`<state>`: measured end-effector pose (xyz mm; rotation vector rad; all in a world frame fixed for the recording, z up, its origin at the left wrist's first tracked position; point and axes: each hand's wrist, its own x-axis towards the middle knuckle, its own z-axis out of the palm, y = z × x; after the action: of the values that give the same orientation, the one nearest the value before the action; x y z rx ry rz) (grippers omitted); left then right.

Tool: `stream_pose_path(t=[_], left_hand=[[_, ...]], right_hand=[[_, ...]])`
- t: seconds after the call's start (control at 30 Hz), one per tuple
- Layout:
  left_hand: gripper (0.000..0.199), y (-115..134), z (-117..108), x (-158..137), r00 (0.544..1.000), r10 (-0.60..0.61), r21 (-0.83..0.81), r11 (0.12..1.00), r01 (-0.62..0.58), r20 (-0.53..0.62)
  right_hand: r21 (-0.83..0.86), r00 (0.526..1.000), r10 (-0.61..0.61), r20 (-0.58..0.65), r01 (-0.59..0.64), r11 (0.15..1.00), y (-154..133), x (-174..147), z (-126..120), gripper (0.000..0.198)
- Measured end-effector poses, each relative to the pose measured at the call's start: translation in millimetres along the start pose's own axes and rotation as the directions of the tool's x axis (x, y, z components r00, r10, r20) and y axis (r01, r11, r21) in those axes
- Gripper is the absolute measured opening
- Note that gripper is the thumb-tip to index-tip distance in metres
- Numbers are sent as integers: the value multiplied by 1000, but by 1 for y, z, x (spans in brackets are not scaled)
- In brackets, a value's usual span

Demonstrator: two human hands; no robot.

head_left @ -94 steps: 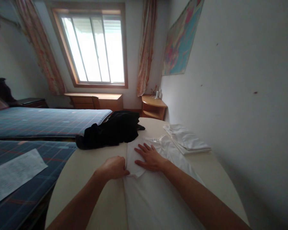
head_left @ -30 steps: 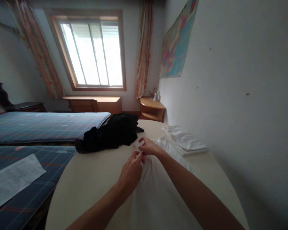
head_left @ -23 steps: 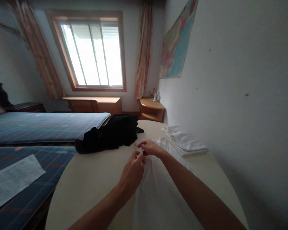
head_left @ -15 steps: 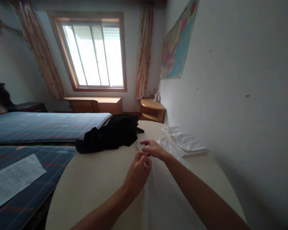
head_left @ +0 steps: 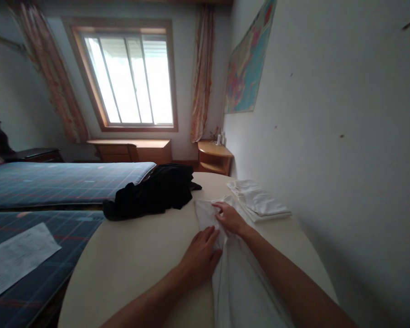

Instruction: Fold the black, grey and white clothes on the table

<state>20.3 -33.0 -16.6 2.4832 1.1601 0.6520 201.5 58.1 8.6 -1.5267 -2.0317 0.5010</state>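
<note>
A long white garment [head_left: 242, 291] lies spread on the cream round table [head_left: 133, 259], running from its near side toward the far side. My left hand [head_left: 201, 253] rests on the garment's left edge, palm down with the fingers stretched forward. Just beyond it, my right hand [head_left: 230, 218] touches the upper part of the cloth, thumb and forefinger apart. A crease runs lengthwise through the fabric under the hands. Which kind of garment it is does not show clearly. To the right of it sits a folded white cloth [head_left: 259, 200].
A crumpled black garment [head_left: 160, 189] lies at the table's far left edge. Left of the table are beds with blue plaid mattresses [head_left: 71, 180] and a printed sheet of paper [head_left: 23, 257]. The white wall [head_left: 345, 191] stands close on the right.
Both hands were pinching the cloth's left edge close together; now their fingers are spread on it. My left hand has moved slightly nearer, and the far left corner lies flatter.
</note>
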Motion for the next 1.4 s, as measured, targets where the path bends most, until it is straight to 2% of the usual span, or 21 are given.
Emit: stream_pose_path(t=[0.07,0.13,0.23,0.3,0.43,0.63,0.9,1.2,1.4], left_hand=[[52,2,0,-1,1000,-3,37,999,2,22],[52,3,0,-2,999,10,56,998,-12,36],[54,3,-2,-1,998,17,74,997,-21,59],[53,2,-5,1,997,1,85,996,-8,76],[48,-3,-12,5,995,-38,107,994,27,96],[42,-9,-22,2,992,-114,167,980,104,48],[47,-12,-34,-4,990,-134,212,970,121,48],[48,-6,-40,-7,988,-157,166,974,153,11],[43,-8,-34,-8,988,-153,134,980,149,25]], right_hand=[[-131,993,-113,-10,111,985,1,-9,-5,44],[-234,978,-194,78,207,950,3,-20,-9,43],[-259,953,-154,263,223,940,9,-35,-10,53],[-272,946,-107,307,195,942,13,-40,-6,59],[-322,956,-55,288,150,935,13,-36,5,62],[-377,967,31,251,69,924,8,-10,15,62],[-423,973,164,162,-82,903,9,20,25,63],[-439,967,218,129,-142,887,8,49,30,63],[-458,970,228,83,-166,873,4,44,32,61]])
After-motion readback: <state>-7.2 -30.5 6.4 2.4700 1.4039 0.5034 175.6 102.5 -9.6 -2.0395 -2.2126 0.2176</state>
